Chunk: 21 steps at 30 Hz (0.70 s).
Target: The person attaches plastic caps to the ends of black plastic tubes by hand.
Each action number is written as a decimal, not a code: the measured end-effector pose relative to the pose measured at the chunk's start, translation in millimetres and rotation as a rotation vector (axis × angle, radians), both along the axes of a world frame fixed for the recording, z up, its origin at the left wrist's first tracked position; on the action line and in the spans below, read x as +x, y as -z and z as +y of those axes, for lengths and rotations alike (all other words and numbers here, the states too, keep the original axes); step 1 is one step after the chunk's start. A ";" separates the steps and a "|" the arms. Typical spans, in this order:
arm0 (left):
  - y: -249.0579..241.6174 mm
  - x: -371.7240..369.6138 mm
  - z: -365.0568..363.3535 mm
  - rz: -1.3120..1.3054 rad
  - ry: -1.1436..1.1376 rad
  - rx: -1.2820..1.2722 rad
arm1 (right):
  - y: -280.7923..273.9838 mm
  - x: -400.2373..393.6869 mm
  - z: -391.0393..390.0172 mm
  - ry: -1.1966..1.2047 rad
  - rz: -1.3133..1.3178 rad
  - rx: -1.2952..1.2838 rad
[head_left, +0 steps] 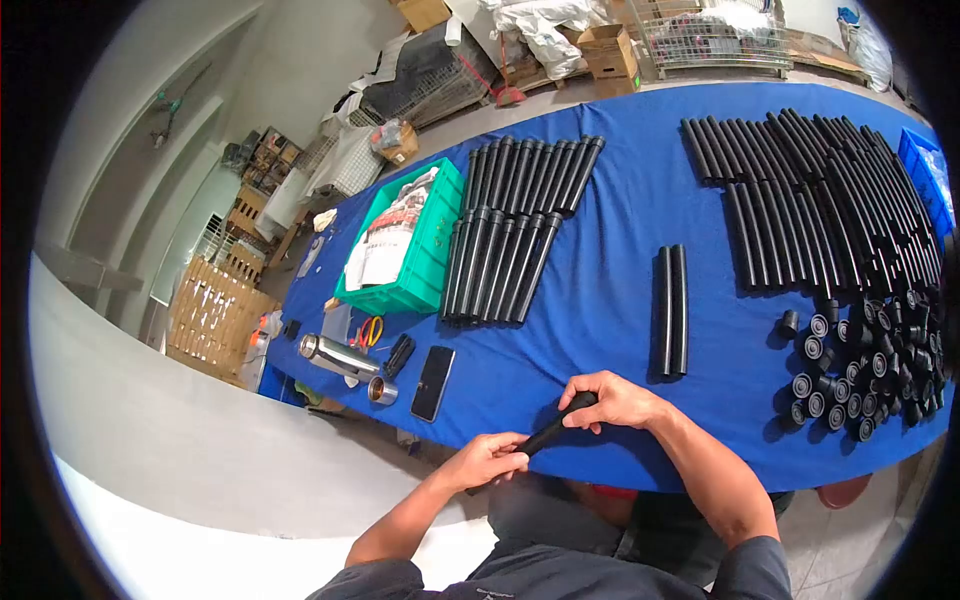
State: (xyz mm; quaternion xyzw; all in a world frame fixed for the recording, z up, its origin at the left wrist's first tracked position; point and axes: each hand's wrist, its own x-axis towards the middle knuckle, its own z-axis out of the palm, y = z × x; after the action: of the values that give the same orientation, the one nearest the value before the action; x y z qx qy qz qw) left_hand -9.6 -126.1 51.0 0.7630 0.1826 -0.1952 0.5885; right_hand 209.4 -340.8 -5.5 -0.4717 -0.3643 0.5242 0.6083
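Observation:
A black tube (545, 436) slants across the front edge of the table, held between both hands. My left hand (485, 462) is closed round its lower part. Over the upper end, my right hand (612, 402) is closed, its fingers and thumb on a thicker black end piece (579, 401) that they partly hide. Two black tubes (671, 312) lie side by side just beyond my right hand. Black round caps (836, 417) are heaped loosely at the right, with ringed ends showing on several.
Plain tubes (790, 235) cover the right of the blue-clothed table (630, 210); capped tubes (500, 268) lie in two rows beside a green crate (453, 200). At left are a phone (433, 384), a steel flask (340, 356), its cup (382, 391) and yellow-handled scissors (372, 331).

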 end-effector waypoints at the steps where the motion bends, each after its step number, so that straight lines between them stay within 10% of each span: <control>1: 3.4 0.6 -1.9 -0.056 0.017 0.079 | -1.5 -0.5 0.4 0.019 0.014 0.005; 4: -15.7 6.5 -14.4 -0.247 0.160 0.554 | 3.2 -2.3 3.4 0.074 0.009 0.037; 13: -25.1 42.9 3.5 -0.177 -0.235 0.304 | 0.9 -6.0 6.6 0.322 0.228 0.045; 15: -19.3 82.7 39.7 -0.552 -0.182 0.810 | 5.7 -4.9 10.0 0.296 0.198 0.016; 21: -2.4 213.1 96.9 -0.645 -0.235 1.262 | 7.5 -1.5 7.8 0.183 0.183 0.012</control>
State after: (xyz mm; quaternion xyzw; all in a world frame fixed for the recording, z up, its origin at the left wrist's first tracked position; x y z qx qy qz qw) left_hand 203.5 -29.2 53.4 0.9528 0.1587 0.2472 0.0769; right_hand 207.9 -332.9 -13.0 -0.4497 -0.2657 0.5051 0.6871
